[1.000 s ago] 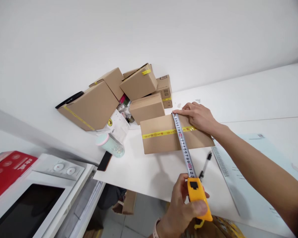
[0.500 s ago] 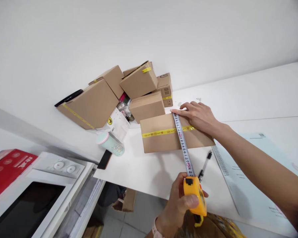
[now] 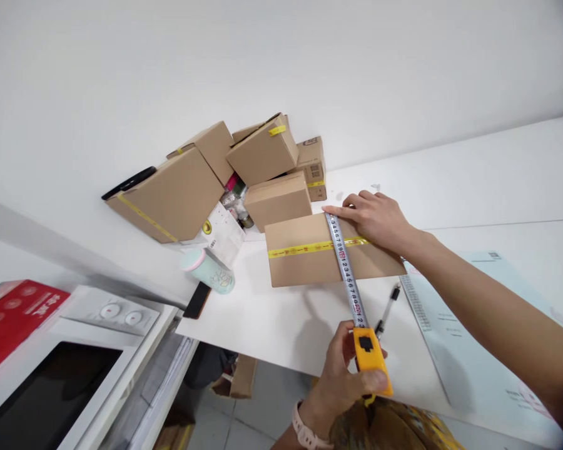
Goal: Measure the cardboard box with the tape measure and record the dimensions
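A yellow tape measure (image 3: 372, 359) is in my left hand (image 3: 340, 381), its fingers closed around the case, thumb along the near side. The metal blade (image 3: 346, 273) runs out from the case, across the top of a cardboard box (image 3: 303, 267) banded with yellow printed tape. My right hand (image 3: 378, 219) rests on the far right of that box. Its index finger presses the blade's end at the box's far edge, and the other fingers are curled; the thumb is hidden. A pen (image 3: 388, 309) lies on the table just right of the blade.
Several cardboard boxes (image 3: 169, 194) are stacked against the wall. A mint tumbler (image 3: 209, 269) stands near the table's (image 3: 258, 325) left end, beside a white carton (image 3: 225, 234). Light blue papers (image 3: 483, 312) lie under my right forearm. A white microwave (image 3: 51, 369) stands lower left.
My left hand has tilted the tape measure case, turning its black-patched face toward me, and shifted it slightly right. My right hand stays at the box's far edge.
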The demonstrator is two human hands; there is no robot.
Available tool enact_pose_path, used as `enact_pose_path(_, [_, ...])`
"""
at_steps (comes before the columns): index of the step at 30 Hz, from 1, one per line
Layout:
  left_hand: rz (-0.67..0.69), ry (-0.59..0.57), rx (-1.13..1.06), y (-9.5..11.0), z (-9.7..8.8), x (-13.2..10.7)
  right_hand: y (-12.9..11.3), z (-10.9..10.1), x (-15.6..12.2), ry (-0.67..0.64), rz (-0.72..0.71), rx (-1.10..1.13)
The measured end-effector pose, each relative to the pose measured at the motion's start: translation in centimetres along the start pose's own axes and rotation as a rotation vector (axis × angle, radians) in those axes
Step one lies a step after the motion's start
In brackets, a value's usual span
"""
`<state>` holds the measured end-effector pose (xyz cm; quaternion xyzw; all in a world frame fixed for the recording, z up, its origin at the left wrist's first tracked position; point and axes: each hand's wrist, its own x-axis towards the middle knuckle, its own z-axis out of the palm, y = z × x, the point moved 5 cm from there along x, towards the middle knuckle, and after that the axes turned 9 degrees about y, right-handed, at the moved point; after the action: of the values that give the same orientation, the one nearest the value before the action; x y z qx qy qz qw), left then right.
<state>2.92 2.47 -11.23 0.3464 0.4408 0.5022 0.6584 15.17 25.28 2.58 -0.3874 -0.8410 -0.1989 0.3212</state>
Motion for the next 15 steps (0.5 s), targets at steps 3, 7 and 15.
enact_pose_path(3, [0.003,-0.020,0.005,-0.2,-0.3,0.2,0.0,0.0,0.0,0.000,0.008,-0.003])
enact_pose_path(7, [-0.030,-0.018,0.017,-0.4,-0.6,0.3,0.0,0.0,-0.1,0.011,0.014,0.005])
enact_pose_path(15, [-0.012,-0.060,0.025,-0.3,-1.5,0.4,0.2,0.1,-0.3,0.010,0.022,0.032])
